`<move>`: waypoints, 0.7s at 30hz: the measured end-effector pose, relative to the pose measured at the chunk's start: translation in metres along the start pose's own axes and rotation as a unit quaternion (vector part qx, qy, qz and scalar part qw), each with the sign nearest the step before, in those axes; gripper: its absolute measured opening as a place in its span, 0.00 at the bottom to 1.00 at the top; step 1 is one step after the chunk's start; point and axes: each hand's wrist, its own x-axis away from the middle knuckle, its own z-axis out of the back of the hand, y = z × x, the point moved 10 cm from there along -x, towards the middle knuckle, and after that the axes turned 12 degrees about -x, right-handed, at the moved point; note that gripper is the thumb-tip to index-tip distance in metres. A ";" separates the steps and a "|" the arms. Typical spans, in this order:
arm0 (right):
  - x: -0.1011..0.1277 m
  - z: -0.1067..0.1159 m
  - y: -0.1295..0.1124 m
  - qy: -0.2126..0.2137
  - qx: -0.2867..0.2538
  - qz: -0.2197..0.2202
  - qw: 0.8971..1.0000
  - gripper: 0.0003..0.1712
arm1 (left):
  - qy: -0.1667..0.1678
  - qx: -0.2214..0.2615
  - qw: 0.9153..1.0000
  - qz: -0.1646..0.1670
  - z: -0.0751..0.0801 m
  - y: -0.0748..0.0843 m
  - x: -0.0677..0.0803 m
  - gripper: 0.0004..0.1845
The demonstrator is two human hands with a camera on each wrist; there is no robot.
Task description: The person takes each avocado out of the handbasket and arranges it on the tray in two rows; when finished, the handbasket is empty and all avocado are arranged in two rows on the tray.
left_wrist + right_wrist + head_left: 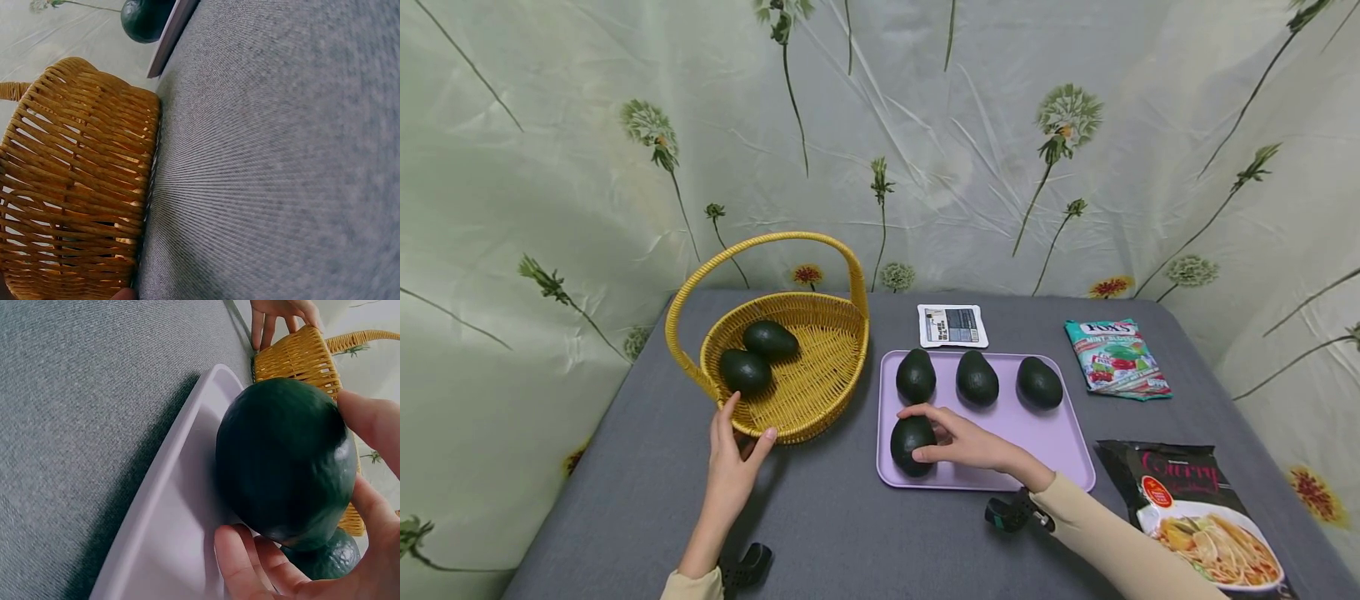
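My right hand [958, 442] curls its fingers and thumb round a dark green avocado [281, 462] at the near left of the lilac tray [1015, 475]. In the right wrist view, the avocado sits over the tray; whether it touches is unclear. Three more avocados [977, 379] lie in a row along the tray's far side. To the left is a yellow wicker basket [820, 375] with a tall handle. Two avocados [745, 372] lie inside it, at its left. My left hand [733, 467] holds the basket's near edge, thumb and forefinger at the rim.
A white printed packet [952, 326] lies behind the tray. Right of the tray are a teal sweets bag [1117, 358] and a black noodle packet [1195, 508], near my right forearm. The basket's handle [763, 239] arches high. A floral curtain [925, 167] hangs behind the grey table [842, 533].
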 end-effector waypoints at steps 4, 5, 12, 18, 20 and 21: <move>0.001 0.001 0.001 0.003 -0.006 -0.005 1.000 0.30 | 0.002 -0.002 1.000 0.001 0.000 0.000 0.000 0.40; 0.002 0.001 0.001 0.003 -0.006 -0.005 1.000 0.30 | 0.002 -0.002 1.000 0.001 0.000 0.000 0.000 0.40; 0.001 0.001 0.000 0.004 -0.025 -0.005 1.000 0.28 | -0.001 0.000 1.000 0.000 0.000 0.000 0.000 0.40; -0.003 -0.003 -0.001 0.010 -0.030 0.004 0.999 0.27 | -0.002 0.004 1.000 0.002 0.000 -0.001 0.000 0.40; -0.003 -0.002 -0.001 0.011 -0.026 0.002 1.000 0.26 | -0.003 0.005 1.000 0.001 -0.001 -0.001 0.000 0.40; -0.003 -0.002 -0.001 0.010 -0.023 0.000 1.000 0.26 | -0.004 0.005 1.000 0.002 -0.001 -0.001 0.000 0.40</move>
